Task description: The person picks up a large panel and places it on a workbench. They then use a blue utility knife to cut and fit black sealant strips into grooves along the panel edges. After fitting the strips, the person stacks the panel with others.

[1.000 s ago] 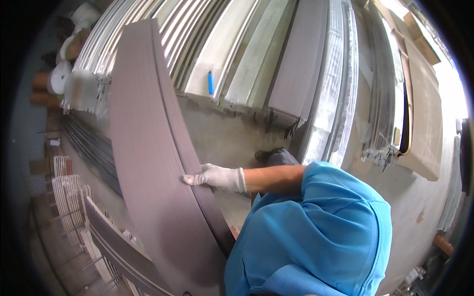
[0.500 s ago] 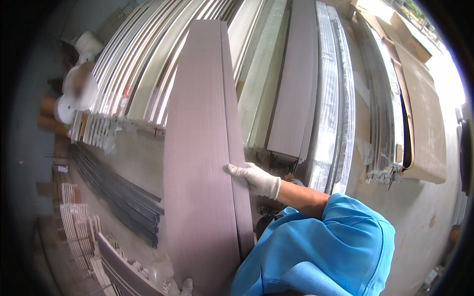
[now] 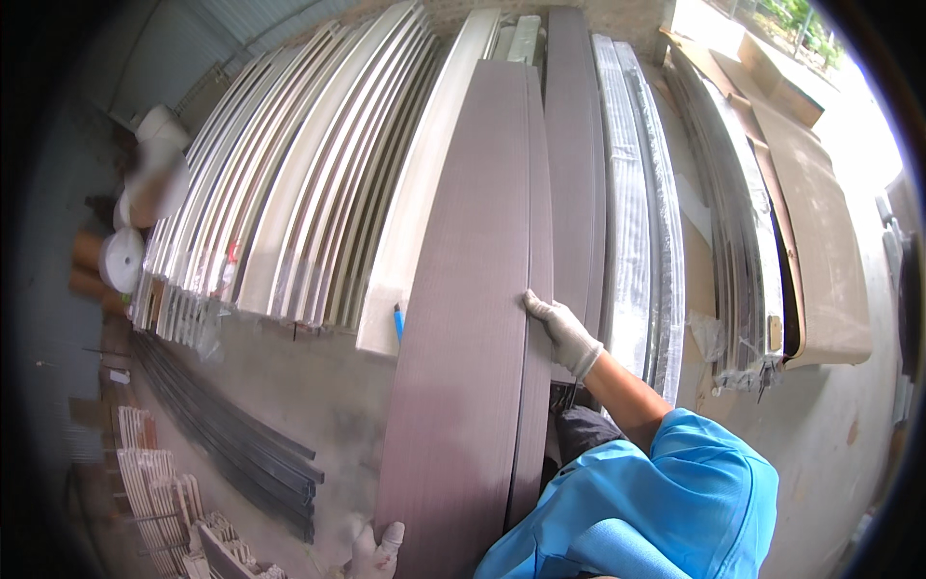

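A long mauve-brown panel (image 3: 463, 318) with a groove along its right side reaches from in front of my body far ahead. My right hand (image 3: 564, 336), in a pale work glove, grips its right edge, thumb on top and fingers hidden underneath. At the bottom, my gloved left hand (image 3: 376, 552) holds the left edge, thumb up beside it; its other fingers are partly out of sight. Just beyond the panel's right side lies another panel of the same colour (image 3: 577, 145), partly covered by the held one.
Pale long profiles (image 3: 289, 212) lie in rows at the left. A blue pen-like tool (image 3: 398, 323) rests on a white panel. Dark strips (image 3: 231, 434) lie on the floor. Plastic-wrapped lengths (image 3: 632, 222) and a brown sheet-covered stack (image 3: 820, 232) are at the right. White rolls (image 3: 122, 259) stand far left.
The held panel has moved right with both hands and now overlaps the matching panel more. My left hand shows more at the bottom. The blue tool has come into sight.
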Tool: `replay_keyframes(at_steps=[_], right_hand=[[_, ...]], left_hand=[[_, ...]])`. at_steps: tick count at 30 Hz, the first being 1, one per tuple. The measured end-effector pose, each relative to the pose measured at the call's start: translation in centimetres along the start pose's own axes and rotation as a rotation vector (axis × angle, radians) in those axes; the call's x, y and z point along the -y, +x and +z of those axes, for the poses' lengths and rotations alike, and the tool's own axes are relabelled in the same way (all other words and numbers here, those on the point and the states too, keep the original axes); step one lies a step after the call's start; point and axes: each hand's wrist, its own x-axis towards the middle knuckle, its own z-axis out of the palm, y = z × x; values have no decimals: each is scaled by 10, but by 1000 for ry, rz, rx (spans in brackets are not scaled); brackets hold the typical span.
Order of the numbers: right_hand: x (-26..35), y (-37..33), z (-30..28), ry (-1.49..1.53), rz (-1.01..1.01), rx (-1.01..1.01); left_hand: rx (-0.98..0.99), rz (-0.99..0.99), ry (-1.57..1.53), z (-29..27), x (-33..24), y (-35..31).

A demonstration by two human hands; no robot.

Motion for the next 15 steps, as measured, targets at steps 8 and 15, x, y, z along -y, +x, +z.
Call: replay_keyframes(at_steps=[8,15], right_hand=[[34,30,-52,-59,-82,-136],[46,28,-68,56,-81,-99]], left_hand=[[55,82,-124,33,-47,63],[63,43,65,36,-66,77]])
